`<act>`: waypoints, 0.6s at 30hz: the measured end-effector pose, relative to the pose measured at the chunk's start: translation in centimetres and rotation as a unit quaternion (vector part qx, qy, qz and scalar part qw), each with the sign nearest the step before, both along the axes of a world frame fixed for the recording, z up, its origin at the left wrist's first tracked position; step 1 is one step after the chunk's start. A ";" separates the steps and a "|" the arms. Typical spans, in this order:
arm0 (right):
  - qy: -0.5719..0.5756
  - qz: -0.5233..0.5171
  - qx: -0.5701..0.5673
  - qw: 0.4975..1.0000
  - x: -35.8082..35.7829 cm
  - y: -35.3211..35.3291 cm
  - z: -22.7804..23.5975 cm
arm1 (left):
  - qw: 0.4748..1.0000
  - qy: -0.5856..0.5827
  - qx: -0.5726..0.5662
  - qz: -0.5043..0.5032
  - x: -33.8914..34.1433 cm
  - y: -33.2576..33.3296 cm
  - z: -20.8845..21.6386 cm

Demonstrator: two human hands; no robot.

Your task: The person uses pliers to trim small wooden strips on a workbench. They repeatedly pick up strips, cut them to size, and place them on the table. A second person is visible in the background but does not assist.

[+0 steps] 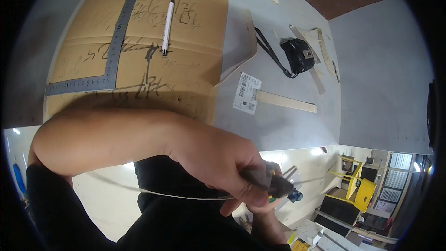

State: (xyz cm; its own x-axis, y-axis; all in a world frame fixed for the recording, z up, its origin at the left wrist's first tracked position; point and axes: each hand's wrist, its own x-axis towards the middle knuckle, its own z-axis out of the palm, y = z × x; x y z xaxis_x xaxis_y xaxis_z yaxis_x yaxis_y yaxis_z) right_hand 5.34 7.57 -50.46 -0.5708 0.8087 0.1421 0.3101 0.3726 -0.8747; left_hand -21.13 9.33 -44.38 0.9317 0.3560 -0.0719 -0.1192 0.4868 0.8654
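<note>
My left arm crosses the picture from the left, and my left hand (223,158) is closed, thumb bent. A long, thin pale strip (181,197) curves in from the left to its fingers. Just past the thumb is a blurred dark, blunt-ended tool (276,185) with small yellow and green parts; its kind is hard to make out. My right hand (265,207) is below and mostly hidden behind the left; it seems wrapped round the tool's lower part. Both hands are in front of the work surface's near edge, above my lap.
On the grey table (283,130) lies a cardboard sheet (195,74) with a steel square (111,65) and a white marker (168,25). Right of it are a black strapped device (297,56), a labelled card (246,93) and several pale strips (288,101). A yellow chair (364,195) stands beyond.
</note>
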 end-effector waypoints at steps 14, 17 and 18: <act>-0.101 0.050 -0.158 0.981 0.8 -2.2 4.7 | 0.996 0.024 -0.025 0.085 -0.4 0.0 0.9; -0.124 0.057 -0.152 0.979 0.8 -2.0 5.6 | 0.992 0.039 0.013 0.116 -0.1 -0.1 0.8; -0.125 0.061 -0.155 0.978 0.8 -1.9 5.8 | 0.989 0.066 0.042 0.126 -0.1 0.0 0.9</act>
